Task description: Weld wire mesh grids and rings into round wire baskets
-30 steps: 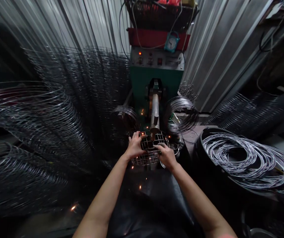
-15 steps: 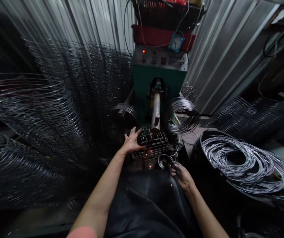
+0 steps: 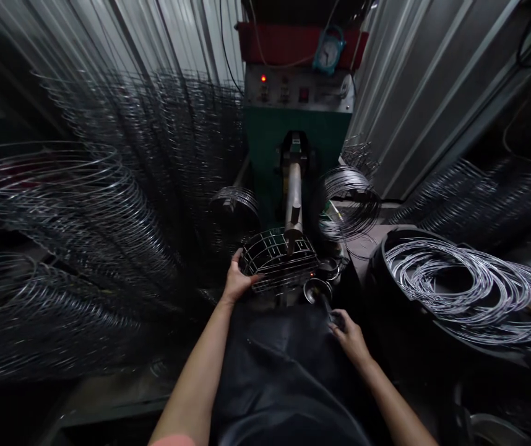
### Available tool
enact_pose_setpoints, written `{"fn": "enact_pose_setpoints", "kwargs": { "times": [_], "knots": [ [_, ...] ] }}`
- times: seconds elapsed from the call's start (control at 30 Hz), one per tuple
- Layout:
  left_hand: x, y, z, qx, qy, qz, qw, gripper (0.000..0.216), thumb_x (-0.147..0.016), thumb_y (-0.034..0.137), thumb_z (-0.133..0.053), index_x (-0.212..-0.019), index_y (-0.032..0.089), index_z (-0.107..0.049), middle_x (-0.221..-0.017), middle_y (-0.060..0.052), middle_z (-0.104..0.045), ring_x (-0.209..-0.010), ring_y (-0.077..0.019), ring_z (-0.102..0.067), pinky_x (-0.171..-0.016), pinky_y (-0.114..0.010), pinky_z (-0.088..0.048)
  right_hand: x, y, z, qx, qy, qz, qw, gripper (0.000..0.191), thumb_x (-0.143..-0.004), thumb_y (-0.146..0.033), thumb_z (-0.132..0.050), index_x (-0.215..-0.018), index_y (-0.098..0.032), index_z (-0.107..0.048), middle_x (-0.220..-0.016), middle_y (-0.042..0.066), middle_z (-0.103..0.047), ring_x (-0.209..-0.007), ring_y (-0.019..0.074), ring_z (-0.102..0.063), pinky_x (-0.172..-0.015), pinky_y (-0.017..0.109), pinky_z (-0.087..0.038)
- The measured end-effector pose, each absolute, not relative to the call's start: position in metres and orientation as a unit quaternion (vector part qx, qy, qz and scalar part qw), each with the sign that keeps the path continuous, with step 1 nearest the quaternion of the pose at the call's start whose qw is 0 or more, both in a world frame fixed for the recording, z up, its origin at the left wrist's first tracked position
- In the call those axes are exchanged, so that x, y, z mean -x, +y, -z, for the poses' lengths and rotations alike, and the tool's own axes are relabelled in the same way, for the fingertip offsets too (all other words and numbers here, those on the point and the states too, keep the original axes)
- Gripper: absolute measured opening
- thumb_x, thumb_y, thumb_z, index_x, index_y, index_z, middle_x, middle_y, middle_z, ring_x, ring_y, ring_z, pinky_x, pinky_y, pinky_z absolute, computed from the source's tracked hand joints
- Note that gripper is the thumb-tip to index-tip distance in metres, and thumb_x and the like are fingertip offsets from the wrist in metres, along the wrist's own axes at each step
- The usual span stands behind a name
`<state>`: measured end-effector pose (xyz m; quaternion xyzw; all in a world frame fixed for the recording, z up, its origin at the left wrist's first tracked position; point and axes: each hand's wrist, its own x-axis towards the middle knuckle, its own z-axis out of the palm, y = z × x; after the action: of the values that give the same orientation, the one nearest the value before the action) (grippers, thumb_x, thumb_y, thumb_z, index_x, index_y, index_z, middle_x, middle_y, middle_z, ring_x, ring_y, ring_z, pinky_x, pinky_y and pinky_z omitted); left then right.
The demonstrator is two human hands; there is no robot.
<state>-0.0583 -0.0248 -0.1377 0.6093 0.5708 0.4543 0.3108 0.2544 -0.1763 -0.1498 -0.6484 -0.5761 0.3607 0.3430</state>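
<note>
My left hand [image 3: 238,280] grips the left edge of a wire basket [image 3: 277,254], fingers outside and thumb on its near side. The basket sits under the electrode arm [image 3: 294,201] of a green welding machine [image 3: 265,142]; whether they touch I cannot tell. In my right hand [image 3: 346,331], closed fingers hold the dark handle of a small round metal cup [image 3: 310,293], which lies just right of and below the basket. A second round metal piece [image 3: 329,270] is beside it. The inside of the cup is too dark to make out.
Tall stacks of wire hoops [image 3: 65,204] stand at the left. On the right, a black tub [image 3: 377,272] holds wire rings [image 3: 446,272]. Wire coils [image 3: 349,204] hang on both sides of the electrode arm. A blue clock [image 3: 328,52] hangs above the control panel.
Sparks near the basket have mostly died away, leaving one glowing spot. My right hand has moved slightly right and down with the handle. My left hand's spread fingers have closed around the basket's edge.
</note>
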Motion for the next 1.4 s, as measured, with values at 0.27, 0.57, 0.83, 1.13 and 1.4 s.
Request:
{"fn": "enact_pose_setpoints", "kwargs": {
  "times": [0.27, 0.57, 0.83, 1.13, 1.4],
  "knots": [
    [0.041, -0.079, 0.100, -0.739, 0.524, -0.367, 0.213, 0.093, -0.047, 0.028, -0.081, -0.128, 0.017, -0.039, -0.137, -0.015, -0.038, -0.131, -0.0328, -0.035, -0.109, -0.048, -0.030, -0.197, -0.120, 0.026, 0.450, -0.755, -0.429, 0.208, 0.021, -0.081, -0.028, -0.056, -0.092, -0.017, -0.070, -0.089, 0.004, -0.071, -0.086, 0.0191, -0.064, -0.079, 0.029, -0.048],
    [0.015, -0.081, 0.081, -0.773, 0.528, -0.299, 0.184, 0.089, -0.046, 0.026, -0.079, -0.127, 0.018, -0.042, -0.140, -0.015, -0.036, -0.132, -0.0356, -0.032, -0.109, -0.051, -0.027, -0.172, -0.098, 0.057, 0.533, -0.802, -0.184, 0.199, 0.015, -0.085, -0.021, -0.059, -0.095, -0.018, -0.069, -0.094, 0.006, -0.069, -0.087, 0.0158, -0.064, -0.077, 0.023, -0.046],
    [0.013, -0.075, 0.084, -0.761, 0.523, -0.315, 0.220, 0.088, -0.045, 0.024, -0.078, -0.126, 0.016, -0.043, -0.139, -0.015, -0.036, -0.133, -0.0336, -0.032, -0.110, -0.046, -0.030, -0.182, -0.095, 0.065, 0.519, -0.810, -0.169, 0.215, 0.014, -0.085, -0.022, -0.061, -0.095, -0.020, -0.069, -0.092, 0.005, -0.069, -0.084, 0.0150, -0.064, -0.074, 0.022, -0.046],
    [0.016, -0.072, 0.089, -0.758, 0.512, -0.330, 0.234, 0.086, -0.047, 0.023, -0.076, -0.126, 0.017, -0.043, -0.139, -0.013, -0.037, -0.132, -0.0333, -0.033, -0.110, -0.047, -0.031, -0.194, -0.100, 0.063, 0.442, -0.851, -0.213, 0.187, 0.037, -0.077, -0.022, -0.066, -0.114, -0.022, -0.061, -0.105, 0.006, -0.065, -0.092, 0.0171, -0.063, -0.078, 0.026, -0.048],
    [0.017, -0.070, 0.094, -0.757, 0.503, -0.344, 0.235, 0.087, -0.046, 0.022, -0.077, -0.126, 0.013, -0.043, -0.139, -0.017, -0.037, -0.131, -0.0330, -0.034, -0.110, -0.045, -0.032, -0.188, -0.097, 0.068, 0.455, -0.852, -0.185, 0.181, 0.028, -0.077, -0.007, -0.058, -0.101, -0.019, -0.065, -0.095, 0.006, -0.066, -0.087, 0.0163, -0.063, -0.076, 0.025, -0.047]
  ]
}}
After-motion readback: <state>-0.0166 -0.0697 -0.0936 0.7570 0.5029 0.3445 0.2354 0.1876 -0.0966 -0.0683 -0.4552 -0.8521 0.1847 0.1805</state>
